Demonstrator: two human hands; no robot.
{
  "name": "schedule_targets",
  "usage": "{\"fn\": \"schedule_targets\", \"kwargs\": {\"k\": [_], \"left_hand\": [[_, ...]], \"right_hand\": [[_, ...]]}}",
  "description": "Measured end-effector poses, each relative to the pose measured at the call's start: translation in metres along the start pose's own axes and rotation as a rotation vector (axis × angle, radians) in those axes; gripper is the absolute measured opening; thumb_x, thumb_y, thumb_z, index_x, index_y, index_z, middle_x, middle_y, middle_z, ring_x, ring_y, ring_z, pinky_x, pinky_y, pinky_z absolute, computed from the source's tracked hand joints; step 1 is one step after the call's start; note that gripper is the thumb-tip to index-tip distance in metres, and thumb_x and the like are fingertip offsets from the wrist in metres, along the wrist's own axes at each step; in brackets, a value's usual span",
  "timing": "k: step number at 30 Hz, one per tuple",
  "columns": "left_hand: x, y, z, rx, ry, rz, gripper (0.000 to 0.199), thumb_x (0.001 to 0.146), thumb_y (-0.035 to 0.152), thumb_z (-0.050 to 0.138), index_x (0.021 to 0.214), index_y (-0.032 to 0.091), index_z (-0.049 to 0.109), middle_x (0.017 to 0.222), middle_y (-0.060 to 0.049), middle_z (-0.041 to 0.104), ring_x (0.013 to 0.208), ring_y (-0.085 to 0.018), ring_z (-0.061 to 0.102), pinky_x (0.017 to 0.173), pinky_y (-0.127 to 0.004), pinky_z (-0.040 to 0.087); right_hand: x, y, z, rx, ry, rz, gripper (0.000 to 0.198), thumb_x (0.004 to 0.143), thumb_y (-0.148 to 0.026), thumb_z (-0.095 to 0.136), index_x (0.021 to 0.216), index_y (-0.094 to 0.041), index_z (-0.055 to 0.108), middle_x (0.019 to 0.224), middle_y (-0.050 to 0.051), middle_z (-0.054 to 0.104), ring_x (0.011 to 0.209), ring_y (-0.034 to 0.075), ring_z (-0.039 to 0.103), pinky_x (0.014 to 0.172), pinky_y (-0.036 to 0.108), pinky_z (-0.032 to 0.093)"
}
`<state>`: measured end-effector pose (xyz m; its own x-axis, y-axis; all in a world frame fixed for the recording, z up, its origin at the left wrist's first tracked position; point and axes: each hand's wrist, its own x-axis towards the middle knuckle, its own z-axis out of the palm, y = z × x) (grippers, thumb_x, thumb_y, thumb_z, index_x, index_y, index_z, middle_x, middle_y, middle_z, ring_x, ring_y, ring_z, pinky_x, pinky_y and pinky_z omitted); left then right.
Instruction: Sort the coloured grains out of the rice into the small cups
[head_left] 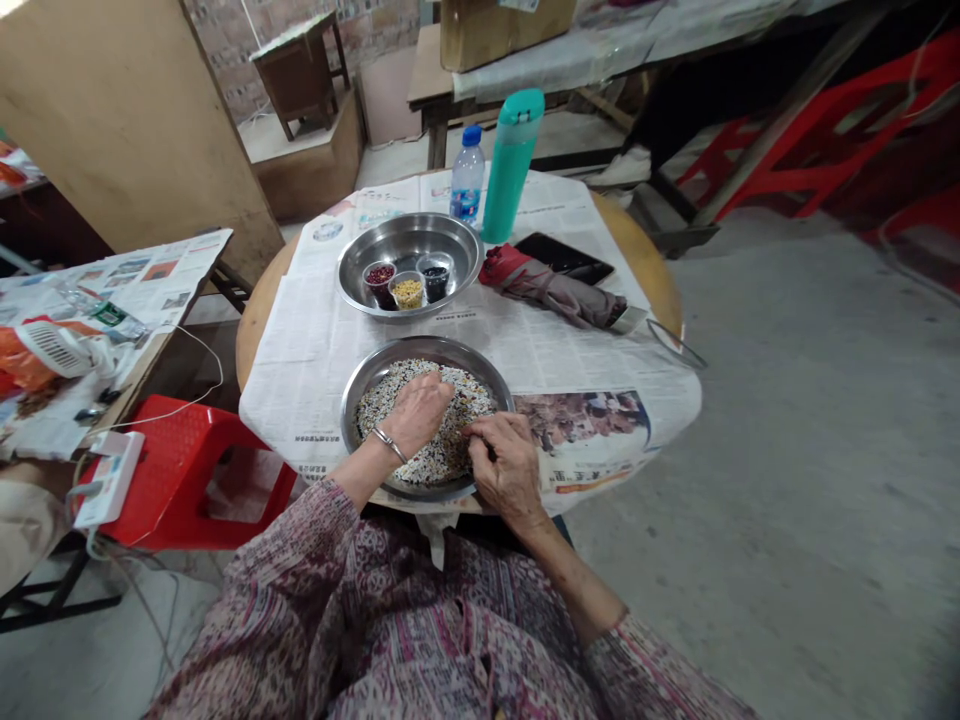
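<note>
A steel bowl (pixel 348 420) near the table's front edge holds a mix of white grains and darker and yellow beans (pixel 394 395). Over the middle of the mix, my left hand (pixel 420 408) is closed with its fingers curled together, a bracelet at the wrist. My right hand (pixel 506 462) is at the bowl's right side, thumb and fingers pinched above the grains. Whatever either hand holds is hidden. Behind stands a larger steel bowl (pixel 405 232) with three clear cups: dark red beans (pixel 381 286), yellow beans (pixel 408 292) and black beans (pixel 435 280).
Newspaper (pixel 292 350) covers the round table. At its back are a water bottle (pixel 468 178) and a teal flask (pixel 512 165). A folded umbrella (pixel 555 287) and a dark tablet or phone (pixel 566 258) lie to the right. A red stool (pixel 180 480) with a power strip (pixel 112 480) stands left.
</note>
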<state>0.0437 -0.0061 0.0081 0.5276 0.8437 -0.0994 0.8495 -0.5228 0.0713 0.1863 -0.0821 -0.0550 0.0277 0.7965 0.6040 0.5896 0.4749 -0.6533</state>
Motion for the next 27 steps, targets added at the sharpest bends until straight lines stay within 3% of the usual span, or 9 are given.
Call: {"fn": "schedule_targets", "kwargs": {"k": [7, 17, 21, 24, 27], "left_hand": [[0.004, 0.012, -0.019, -0.004, -0.086, 0.015, 0.029, 0.092, -0.001, 0.040, 0.104, 0.010, 0.064, 0.104, -0.018, 0.066, 0.103, -0.028, 0.064, 0.090, -0.037, 0.051], [0.006, 0.000, -0.005, -0.085, -0.005, -0.067, 0.020, 0.090, 0.005, 0.048, 0.100, 0.013, 0.064, 0.098, -0.014, 0.068, 0.095, -0.024, 0.065, 0.088, -0.034, 0.051], [0.000, -0.012, -0.002, -0.353, 0.134, -0.103, 0.015, 0.081, 0.004, 0.057, 0.084, 0.015, 0.066, 0.079, -0.005, 0.069, 0.081, -0.017, 0.065, 0.080, -0.028, 0.051], [-0.004, -0.025, -0.008, -0.686, 0.250, -0.180, 0.012, 0.077, 0.006, 0.060, 0.078, 0.015, 0.067, 0.069, 0.001, 0.066, 0.066, -0.012, 0.060, 0.068, -0.024, 0.049], [-0.005, -0.038, -0.022, -1.028, 0.280, -0.281, 0.008, 0.076, 0.011, 0.061, 0.081, 0.014, 0.067, 0.064, 0.003, 0.063, 0.060, -0.009, 0.057, 0.062, -0.022, 0.047]], "right_hand": [[-0.001, 0.001, 0.001, -0.010, -0.007, -0.007, 0.022, 0.086, -0.007, 0.050, 0.082, -0.024, 0.064, 0.081, 0.004, 0.067, 0.089, 0.024, 0.055, 0.083, 0.040, 0.046], [-0.002, 0.002, 0.002, -0.002, 0.013, -0.038, 0.020, 0.088, -0.007, 0.052, 0.086, -0.024, 0.063, 0.083, 0.004, 0.068, 0.089, 0.023, 0.056, 0.084, 0.039, 0.047], [-0.001, 0.002, 0.001, -0.002, 0.015, -0.053, 0.020, 0.089, -0.006, 0.052, 0.087, -0.023, 0.063, 0.085, 0.004, 0.069, 0.089, 0.022, 0.057, 0.084, 0.038, 0.047], [-0.001, 0.002, 0.001, -0.003, 0.014, -0.058, 0.020, 0.090, -0.006, 0.052, 0.088, -0.023, 0.063, 0.085, 0.003, 0.069, 0.089, 0.022, 0.057, 0.085, 0.038, 0.048], [-0.002, 0.002, 0.002, -0.001, 0.018, -0.059, 0.020, 0.090, -0.006, 0.052, 0.089, -0.023, 0.063, 0.086, 0.003, 0.069, 0.089, 0.022, 0.057, 0.085, 0.038, 0.048]]}}
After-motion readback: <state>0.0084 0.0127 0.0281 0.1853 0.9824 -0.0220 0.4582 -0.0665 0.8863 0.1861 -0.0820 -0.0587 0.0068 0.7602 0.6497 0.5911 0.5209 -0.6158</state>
